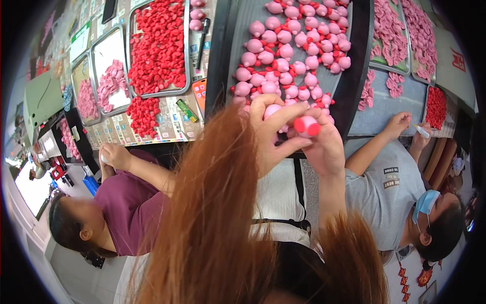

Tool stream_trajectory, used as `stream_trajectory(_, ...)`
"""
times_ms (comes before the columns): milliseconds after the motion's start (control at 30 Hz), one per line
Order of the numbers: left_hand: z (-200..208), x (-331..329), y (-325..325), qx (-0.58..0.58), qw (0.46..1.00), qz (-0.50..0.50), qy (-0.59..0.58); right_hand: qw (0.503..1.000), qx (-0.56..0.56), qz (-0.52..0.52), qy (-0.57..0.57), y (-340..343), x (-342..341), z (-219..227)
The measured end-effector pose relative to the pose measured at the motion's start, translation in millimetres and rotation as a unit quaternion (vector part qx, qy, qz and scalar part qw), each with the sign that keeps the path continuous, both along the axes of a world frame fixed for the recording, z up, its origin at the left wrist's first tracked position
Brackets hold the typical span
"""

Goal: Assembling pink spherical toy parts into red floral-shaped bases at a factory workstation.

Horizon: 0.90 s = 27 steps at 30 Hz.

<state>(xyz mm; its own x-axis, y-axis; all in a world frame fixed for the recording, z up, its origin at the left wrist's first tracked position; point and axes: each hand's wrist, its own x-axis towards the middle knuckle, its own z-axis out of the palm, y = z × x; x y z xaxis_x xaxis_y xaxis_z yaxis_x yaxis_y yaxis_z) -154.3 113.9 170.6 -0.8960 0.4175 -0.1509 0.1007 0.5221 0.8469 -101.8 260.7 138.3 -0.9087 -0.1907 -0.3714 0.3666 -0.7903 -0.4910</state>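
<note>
I hold one small pink pig-shaped toy figure with a red base (307, 126) just above the near edge of the desk, in front of my chest. My right hand (324, 144) is clamped on it, thumb and fingertips pinching the red end. My left hand (271, 133) is closed around a second rounded pink toy piece (272, 110), fingers curled over its top; the two hands touch one another. Long strands of my reddish-brown hair (212, 213) hang across the lower view and hide part of my left wrist.

Just beyond my hands, a dark grey tray with a black rim (354, 66) carries a dense heap of like pink pig figures (293, 50), some showing red parts. To its left, a shallow metal tray (186, 45) is full of small red pieces (157, 45), with more red pieces spilled on the desk (167, 126) below it. Further left stand two metal trays of pink parts (109, 83). To the right lie trays of flat pink parts (390, 30).

A person in a maroon shirt (129, 202) sits at my left, a person in a grey shirt with a blue mask (390, 192) at my right, both with hands at the desk. The floor is pale.
</note>
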Motion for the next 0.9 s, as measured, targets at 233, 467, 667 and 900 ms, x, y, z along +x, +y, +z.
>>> stream_trajectory(233,-24,3,-15,0.087,0.981,0.050,-0.166,0.682,0.728,0.069,-0.016,24,-6,-15)
stream_trajectory(467,-28,2,-12,0.154,0.926,0.085,-0.334,0.531,0.818,0.220,-0.019,18,-4,-45)
stream_trajectory(667,-26,2,-16,0.165,0.889,0.119,-0.409,0.518,0.829,0.205,-0.054,23,-16,-56)
stream_trajectory(900,-24,0,-17,0.183,0.869,0.164,-0.429,0.535,0.817,0.206,-0.056,12,-20,-59)
